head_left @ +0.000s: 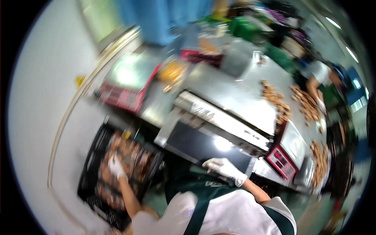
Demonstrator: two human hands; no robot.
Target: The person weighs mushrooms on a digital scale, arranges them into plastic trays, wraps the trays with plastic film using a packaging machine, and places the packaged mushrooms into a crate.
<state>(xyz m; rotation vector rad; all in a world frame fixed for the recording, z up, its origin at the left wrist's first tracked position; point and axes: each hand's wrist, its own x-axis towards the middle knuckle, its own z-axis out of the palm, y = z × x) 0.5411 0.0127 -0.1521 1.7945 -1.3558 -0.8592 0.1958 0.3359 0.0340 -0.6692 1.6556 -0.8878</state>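
Observation:
My left hand (116, 167), in a white glove, reaches down into a black crate (88, 172) at the lower left. It is on or just above brownish plastic-wrapped packs (137, 156) that fill the crate; motion blur hides what its fingers do. My right hand (226, 169), also gloved in white, is at the front edge of a metal machine with a dark flat plate (192, 140). Its fingers point left, loosely stretched, and nothing shows in them. A long white bar (219, 117) runs behind the plate.
Red-sided scales stand left (121, 96) and right (282, 156) of the machine. A bag of orange pieces (172, 71) lies behind it. Brown pieces (277, 102) are spread over the steel table (219, 84). A co-worker (319, 76) bends over the far right side.

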